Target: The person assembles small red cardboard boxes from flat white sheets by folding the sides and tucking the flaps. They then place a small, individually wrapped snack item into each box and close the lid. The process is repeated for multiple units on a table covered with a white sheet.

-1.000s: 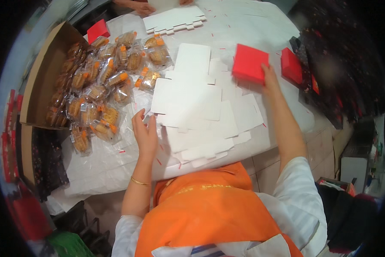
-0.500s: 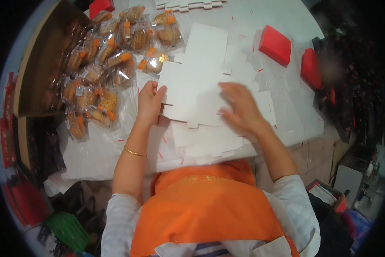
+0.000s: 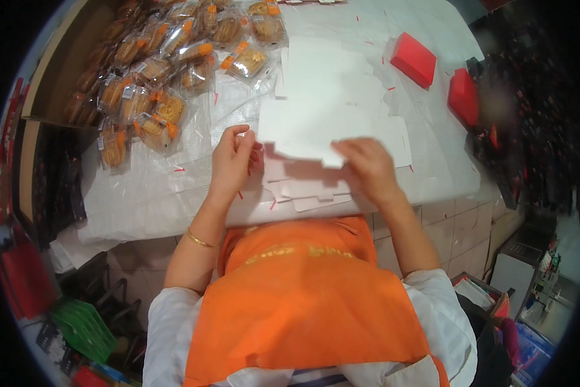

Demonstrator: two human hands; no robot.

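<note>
A flat white cardboard box blank (image 3: 312,129) with notched edges lies over other white blanks in front of me, its near edge lifted off the ones beneath. At the right end of that edge, my right hand (image 3: 372,169) pinches a tab between thumb and fingers. My left hand (image 3: 234,161), with a gold bangle on its wrist, is beside the blank's left corner. Its fingers are loosely curled and apart from the thumb, with nothing visible in them. Below the raised edge, more white blanks (image 3: 312,201) show in shadow.
Several clear-wrapped pastries (image 3: 153,132) with orange labels are heaped at the left, by a large open cardboard carton (image 3: 51,71). Two red boxes (image 3: 414,61) sit at the right of the plastic-covered table (image 3: 167,200). Small red strips are scattered about. A green crate (image 3: 83,330) stands low at left.
The top blank's near edge has come up, and my right hand has closed on it. My left hand has let go of the blank's left edge. The whole view has shifted slightly.
</note>
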